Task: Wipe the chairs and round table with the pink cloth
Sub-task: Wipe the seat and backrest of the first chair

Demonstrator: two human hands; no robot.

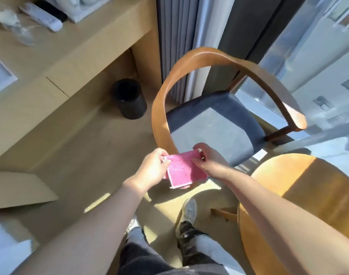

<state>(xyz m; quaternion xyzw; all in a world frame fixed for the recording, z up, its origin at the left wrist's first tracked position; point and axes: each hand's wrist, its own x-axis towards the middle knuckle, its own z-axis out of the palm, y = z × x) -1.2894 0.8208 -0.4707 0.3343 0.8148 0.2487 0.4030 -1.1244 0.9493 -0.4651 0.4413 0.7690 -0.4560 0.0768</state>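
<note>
The pink cloth (181, 171) hangs folded between both hands, just below the near end of the chair's curved wooden backrest. My left hand (152, 168) pinches its left upper corner. My right hand (208, 157) pinches its right upper corner. The chair (219, 124) has a grey-blue padded seat and a bent wooden back and arm rail, and it stands straight ahead. The round wooden table (300, 187) lies at the lower right, partly under my right forearm, lit by sun on its far half.
A black waste bin (130, 99) stands on the floor left of the chair, under a long wooden desk (70, 62) carrying bottles and papers. Curtains and a window rise behind the chair. My feet are on the carpet below the cloth.
</note>
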